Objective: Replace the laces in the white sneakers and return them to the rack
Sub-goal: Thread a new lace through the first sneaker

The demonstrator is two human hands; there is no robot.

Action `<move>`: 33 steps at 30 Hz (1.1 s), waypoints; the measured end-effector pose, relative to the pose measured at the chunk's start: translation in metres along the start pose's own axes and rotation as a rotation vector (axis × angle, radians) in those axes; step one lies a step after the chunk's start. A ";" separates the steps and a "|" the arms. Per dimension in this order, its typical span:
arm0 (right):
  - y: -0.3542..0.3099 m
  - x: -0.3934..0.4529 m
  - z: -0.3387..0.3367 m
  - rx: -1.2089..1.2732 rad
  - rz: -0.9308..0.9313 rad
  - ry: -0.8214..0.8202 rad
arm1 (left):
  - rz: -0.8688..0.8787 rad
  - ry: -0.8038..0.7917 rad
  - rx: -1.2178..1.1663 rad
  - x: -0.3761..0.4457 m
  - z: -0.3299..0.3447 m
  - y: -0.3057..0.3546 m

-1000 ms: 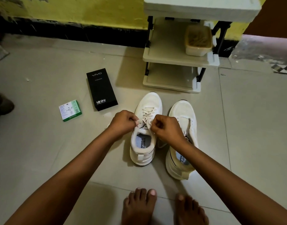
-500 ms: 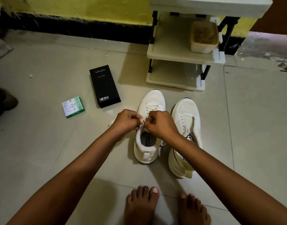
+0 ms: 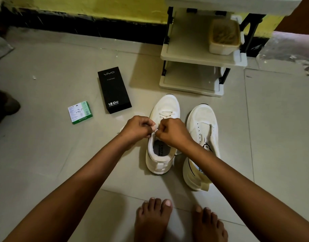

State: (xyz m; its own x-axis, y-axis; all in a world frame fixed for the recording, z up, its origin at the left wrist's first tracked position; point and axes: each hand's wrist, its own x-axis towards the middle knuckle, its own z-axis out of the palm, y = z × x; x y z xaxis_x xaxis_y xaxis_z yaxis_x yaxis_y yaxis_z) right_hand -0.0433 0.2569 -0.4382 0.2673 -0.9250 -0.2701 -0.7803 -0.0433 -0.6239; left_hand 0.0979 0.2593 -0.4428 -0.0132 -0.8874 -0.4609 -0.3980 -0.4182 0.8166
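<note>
You are looking down into a dim indoor scene with muted, slightly greenish colour. The soft light seems to come from behind and above you, so your arms throw broad, blurred shadows across the grey floor point(image 3: 45, 163). The rack point(image 3: 199, 56) casts a darker patch to its left. The two white sneakers point(image 3: 165, 109) are the brightest areas, close to washed out at the toes. The black box point(image 3: 113, 89) shows a faint sheen. Focus is fairly sharp in the centre; the wide lens bends the wall line and tile joints near the edges, and the corners darken.
</note>
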 end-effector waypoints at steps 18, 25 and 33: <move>0.015 0.002 0.001 0.466 0.138 -0.023 | 0.132 0.016 0.101 -0.002 0.000 0.005; 0.033 -0.019 0.006 -0.109 -0.175 0.209 | 0.227 0.157 0.204 -0.003 0.009 0.002; 0.037 -0.015 0.004 -0.007 -0.143 0.197 | 0.260 0.182 -0.486 -0.007 -0.025 0.054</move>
State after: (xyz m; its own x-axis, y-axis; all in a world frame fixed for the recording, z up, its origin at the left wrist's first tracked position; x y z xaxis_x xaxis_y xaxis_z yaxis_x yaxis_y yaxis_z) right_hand -0.0735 0.2707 -0.4600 0.2600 -0.9651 -0.0309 -0.7465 -0.1806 -0.6404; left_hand 0.0992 0.2381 -0.3872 0.1210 -0.9739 -0.1920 0.0644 -0.1853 0.9806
